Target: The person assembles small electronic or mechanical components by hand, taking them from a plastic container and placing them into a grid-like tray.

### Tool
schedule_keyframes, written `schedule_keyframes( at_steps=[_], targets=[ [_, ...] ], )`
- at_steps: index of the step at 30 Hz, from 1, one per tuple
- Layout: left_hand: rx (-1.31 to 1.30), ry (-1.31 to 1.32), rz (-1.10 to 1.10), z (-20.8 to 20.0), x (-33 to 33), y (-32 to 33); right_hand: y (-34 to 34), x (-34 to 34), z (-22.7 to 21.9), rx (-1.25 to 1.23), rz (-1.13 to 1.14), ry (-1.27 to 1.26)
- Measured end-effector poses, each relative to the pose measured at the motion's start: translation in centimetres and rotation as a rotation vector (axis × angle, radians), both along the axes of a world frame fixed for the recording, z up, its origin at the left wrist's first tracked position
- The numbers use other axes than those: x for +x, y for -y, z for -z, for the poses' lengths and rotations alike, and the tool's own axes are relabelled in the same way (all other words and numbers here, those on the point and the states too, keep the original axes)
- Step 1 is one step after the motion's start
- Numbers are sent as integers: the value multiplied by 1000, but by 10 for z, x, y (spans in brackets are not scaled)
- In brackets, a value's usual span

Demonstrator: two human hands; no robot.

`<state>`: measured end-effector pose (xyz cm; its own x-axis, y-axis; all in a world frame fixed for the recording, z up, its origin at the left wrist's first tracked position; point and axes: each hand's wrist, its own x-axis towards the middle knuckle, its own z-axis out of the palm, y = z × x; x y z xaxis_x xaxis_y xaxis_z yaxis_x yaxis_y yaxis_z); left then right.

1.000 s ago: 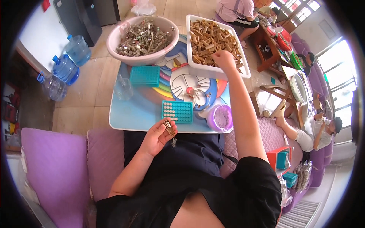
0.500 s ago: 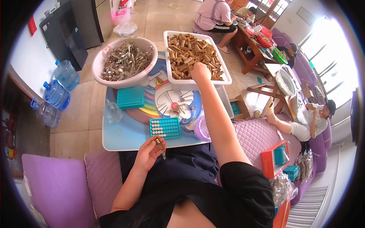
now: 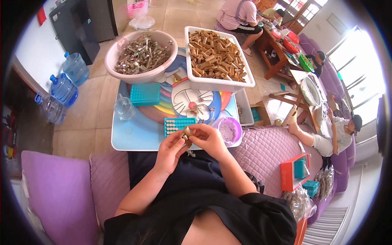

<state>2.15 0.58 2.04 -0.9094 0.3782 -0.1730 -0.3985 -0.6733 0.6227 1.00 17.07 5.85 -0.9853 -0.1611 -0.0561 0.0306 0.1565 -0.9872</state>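
My hands meet over the near edge of the low table point(image 3: 139, 141). My left hand point(image 3: 168, 150) pinches a small brown piece with pale bits in it, partly covered by the fingers. My right hand point(image 3: 208, 139) is closed on a small tan curved piece point(image 3: 187, 130), held against the left hand's piece. A greyish strand point(image 3: 191, 154) hangs below them. Just beyond the hands lies a teal tray point(image 3: 191, 121) with rows of round white pieces at its left side. Right of it stands a purple bowl point(image 3: 238, 139) with whitish contents.
A white bin point(image 3: 220, 85) heaped with tan curved pieces and a pinkish basin point(image 3: 111, 67) of tangled grey-brown material stand at the table's far side. Another teal tray point(image 3: 145, 94) and a clear jug point(image 3: 123, 108) are at left. Water bottles point(image 3: 64, 90) stand on the floor. Other people sit at right.
My right hand has come back from the white bin to my left hand, bringing a tan curved piece. My left hand has risen slightly, and the view has shifted a little.
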Motion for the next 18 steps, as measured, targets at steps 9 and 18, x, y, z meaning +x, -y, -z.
schedule_keyframes(
  at_steps=[9, 18],
  targets=[
    [82, -5, 82, -1, 5, 0, -10, 15, 2, -73, 16, 14],
    [9, -8, 6, 0, 6, 6, 15, 32, -4, 192, 119, -299]
  ],
)
